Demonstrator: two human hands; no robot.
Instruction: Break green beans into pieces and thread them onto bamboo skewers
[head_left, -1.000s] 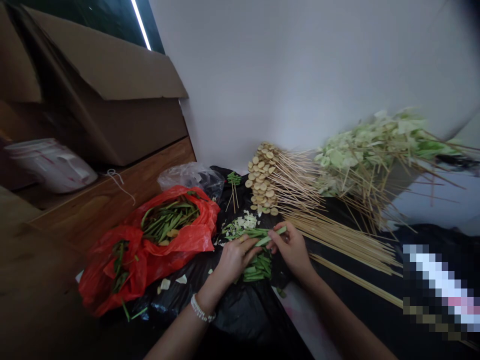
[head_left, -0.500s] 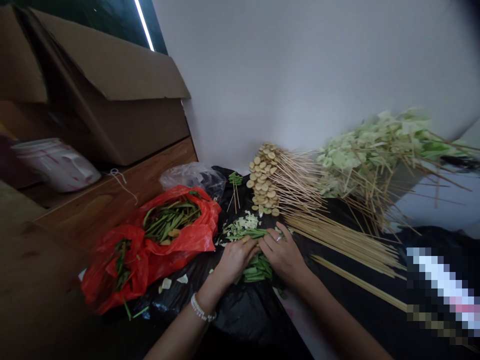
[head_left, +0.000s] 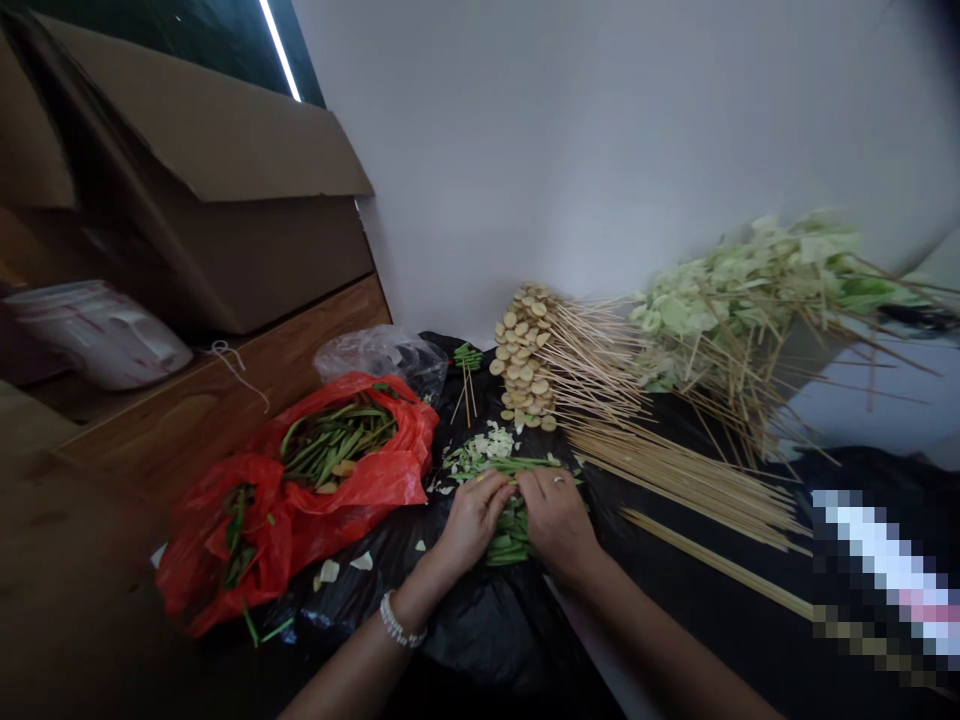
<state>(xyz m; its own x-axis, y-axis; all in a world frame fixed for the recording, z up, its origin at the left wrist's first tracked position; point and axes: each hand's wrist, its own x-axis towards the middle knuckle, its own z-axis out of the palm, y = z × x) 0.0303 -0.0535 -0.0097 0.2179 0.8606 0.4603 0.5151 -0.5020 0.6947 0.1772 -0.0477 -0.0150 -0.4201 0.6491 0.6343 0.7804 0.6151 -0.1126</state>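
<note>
As green vegetable stems [head_left: 504, 545] are handled over a black plastic sheet [head_left: 480, 630], they are pinched between the fingers of the left hand [head_left: 472, 520] and the right hand [head_left: 559, 525], which are pressed close together above the heap; separating the pinched stems is judged to be called for next.

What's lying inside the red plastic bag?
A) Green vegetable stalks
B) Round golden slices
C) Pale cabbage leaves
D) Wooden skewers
A. The open red plastic bag holds a heap of long green vegetable stalks.
</note>
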